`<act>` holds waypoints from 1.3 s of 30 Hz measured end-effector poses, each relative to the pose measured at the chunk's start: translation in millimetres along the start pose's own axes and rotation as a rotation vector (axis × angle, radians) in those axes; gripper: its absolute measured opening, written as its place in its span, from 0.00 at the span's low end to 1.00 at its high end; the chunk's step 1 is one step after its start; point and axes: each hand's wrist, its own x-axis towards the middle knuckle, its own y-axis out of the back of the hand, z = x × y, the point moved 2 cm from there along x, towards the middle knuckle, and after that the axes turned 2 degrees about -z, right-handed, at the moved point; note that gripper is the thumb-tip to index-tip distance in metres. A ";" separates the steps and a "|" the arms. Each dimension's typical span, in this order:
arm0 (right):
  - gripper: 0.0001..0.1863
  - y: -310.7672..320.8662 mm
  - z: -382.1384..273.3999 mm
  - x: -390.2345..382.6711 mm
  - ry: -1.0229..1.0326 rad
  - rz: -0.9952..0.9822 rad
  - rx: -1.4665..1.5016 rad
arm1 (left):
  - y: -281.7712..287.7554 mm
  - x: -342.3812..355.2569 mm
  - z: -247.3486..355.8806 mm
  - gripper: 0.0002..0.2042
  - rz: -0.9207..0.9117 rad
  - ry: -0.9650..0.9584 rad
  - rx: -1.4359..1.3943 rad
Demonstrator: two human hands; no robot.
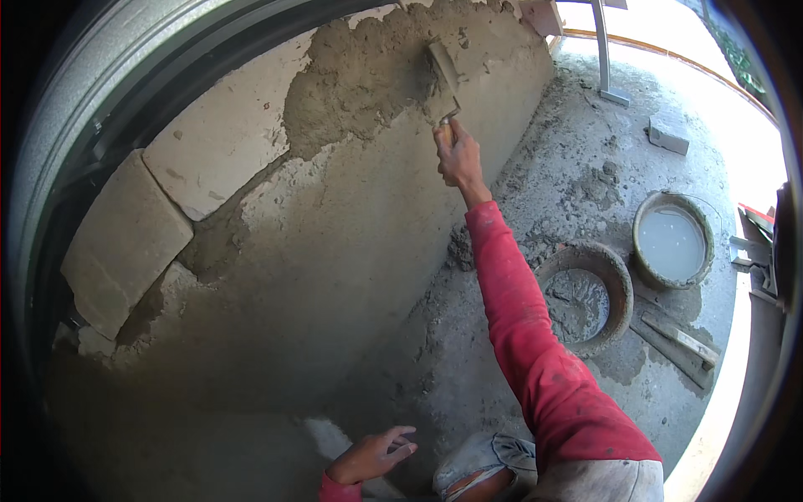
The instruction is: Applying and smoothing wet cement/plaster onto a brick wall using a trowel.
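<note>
My right hand (461, 156) is closed around the wooden handle of a trowel (444, 71), with the arm stretched far forward. The trowel's blade is up against the wall, at the right part of a patch of rough wet mortar (355, 79). Below that patch the wall (335, 243) has a smoother, paler coat. My left hand (374, 454) hovers low near the bottom edge, its fingers apart and holding nothing. Close to my right forearm stands a round tub (617, 289) with grey mortar (575, 305) inside.
Pale blocks (222, 125) run along the wall's top at left. A bucket of cloudy water (672, 241) stands right of the tub, with a long plastering float (679, 339) lying below it. A loose block (668, 135) and mortar crumbs (598, 184) lie on the floor.
</note>
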 end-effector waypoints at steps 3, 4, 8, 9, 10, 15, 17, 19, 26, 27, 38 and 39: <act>0.19 47.6 -14.8 -111.0 0.068 -0.701 0.398 | -14.3 28.7 -5.9 0.24 -0.101 -0.063 0.102; 0.19 75.8 -17.2 -149.8 -0.096 -0.878 0.581 | -21.3 35.2 -4.2 0.24 -0.185 -0.036 0.247; 0.15 205.9 -7.1 -206.3 -0.485 -0.827 0.022 | -30.8 53.5 20.5 0.24 -0.254 -0.274 0.182; 0.16 234.3 -5.4 -203.1 -0.573 -0.839 -0.190 | -29.0 53.9 26.2 0.24 -0.234 -0.341 0.163; 0.18 260.9 -5.2 -197.0 -0.642 -0.842 -0.364 | -26.5 54.6 31.4 0.25 -0.211 -0.409 0.144; 0.24 327.6 35.9 -160.5 -0.550 -1.018 -0.945 | -17.9 50.0 32.1 0.25 -0.227 -0.406 0.242; 0.21 320.2 80.5 -160.3 -0.450 -1.172 -1.100 | -21.1 40.0 27.5 0.25 -0.221 -0.393 0.236; 0.18 294.8 122.3 -171.7 -0.007 -1.458 -1.185 | -23.9 24.4 21.6 0.25 -0.186 -0.370 0.217; 0.20 296.9 107.1 -205.7 -1.263 -0.950 -0.183 | -23.6 2.3 14.1 0.25 -0.158 -0.277 0.194; 0.22 300.6 93.3 -213.3 -1.300 -0.906 -0.053 | -23.0 6.3 14.9 0.25 -0.175 -0.283 0.154; 0.18 282.7 38.1 -251.4 -0.980 -0.560 0.166 | -24.9 10.1 23.1 0.24 -0.084 -0.262 0.167; 0.18 270.4 23.0 -244.3 -1.022 -0.513 0.368 | -25.8 7.6 21.7 0.24 -0.118 -0.266 0.138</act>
